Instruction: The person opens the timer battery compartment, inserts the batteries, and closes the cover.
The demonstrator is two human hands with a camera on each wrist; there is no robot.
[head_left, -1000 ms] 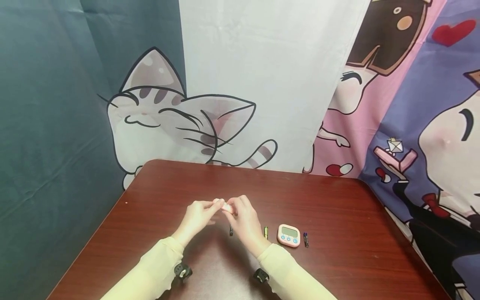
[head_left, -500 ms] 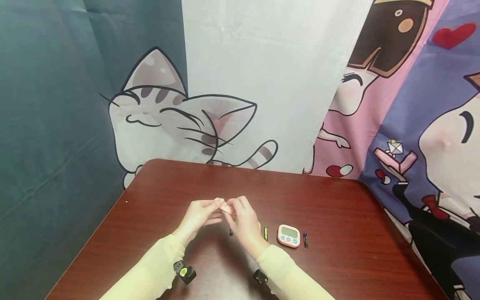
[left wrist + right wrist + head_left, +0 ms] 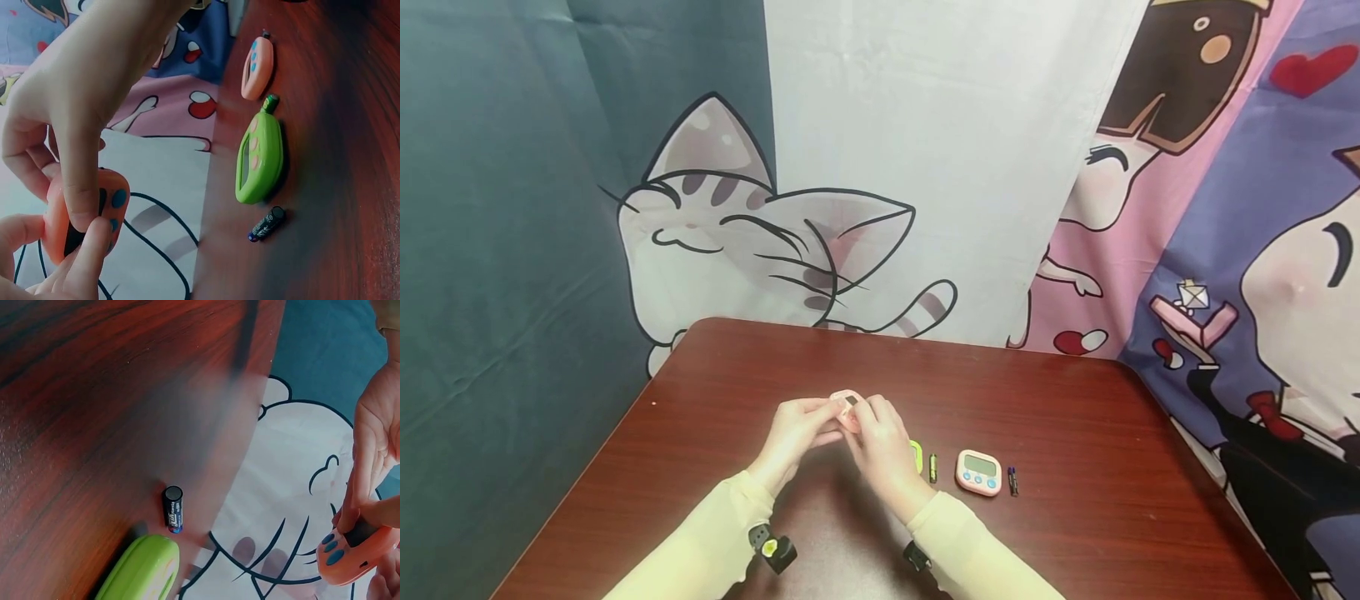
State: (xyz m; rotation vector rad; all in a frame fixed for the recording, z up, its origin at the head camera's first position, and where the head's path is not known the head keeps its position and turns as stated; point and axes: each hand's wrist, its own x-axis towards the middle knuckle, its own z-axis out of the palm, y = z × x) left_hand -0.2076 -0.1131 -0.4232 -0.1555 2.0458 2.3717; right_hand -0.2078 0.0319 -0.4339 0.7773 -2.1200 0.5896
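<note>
An orange-pink digital timer (image 3: 847, 403) is up in front of me between both hands, over the table. My left hand (image 3: 800, 431) pinches it from the left; in the left wrist view its fingertips lie on the timer's edge and face. The right hand (image 3: 883, 446) grips the other side, one finger across the dark screen (image 3: 74, 240). Blue buttons (image 3: 334, 557) show along the timer's end. Below the hands a dark battery (image 3: 173, 509) lies on the table, hidden in the head view. Next to it is a green timer (image 3: 262, 156), partly covered by my right hand in the head view.
To the right on the brown table (image 3: 1075, 433) lie a green battery (image 3: 933, 468), a second pink timer (image 3: 978, 473) and another dark battery (image 3: 1012, 481). Cartoon-printed cloth (image 3: 955, 167) hangs around the table's far edge and sides.
The held timer has turned so that its face and dark screen show to the head view. My right hand has shifted slightly, uncovering more of the green timer and hiding the dark battery.
</note>
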